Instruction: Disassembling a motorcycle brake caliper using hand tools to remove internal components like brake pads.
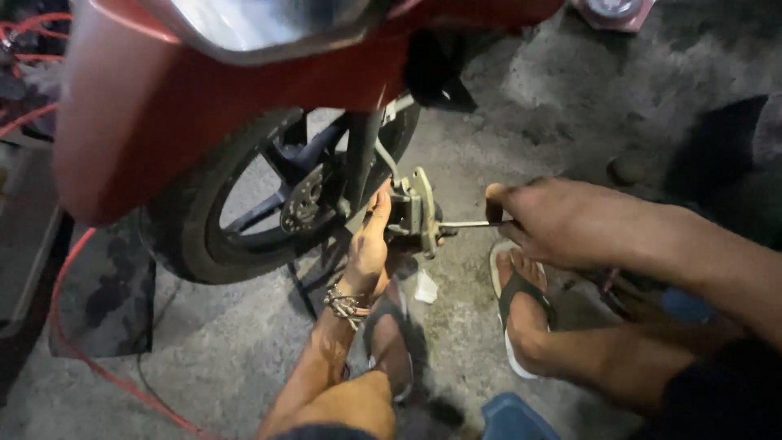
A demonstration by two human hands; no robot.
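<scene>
Two hands meet at the middle of the head view. The left hand (368,244), bracelet at the wrist, is pressed against the brake caliper (414,212) just beside the front wheel (244,204), fingers closed round its near side, apparently to steady it. The right hand (554,222) is fisted round a tool handle, its thin metal shaft (472,223) running level into the caliper. Sandalled feet rest on the concrete floor (204,358) below.

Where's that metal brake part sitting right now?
In the head view, the brake caliper sits mid-frame beside the front wheel, steadied by the left hand, with the right hand's screwdriver touching it.
</scene>
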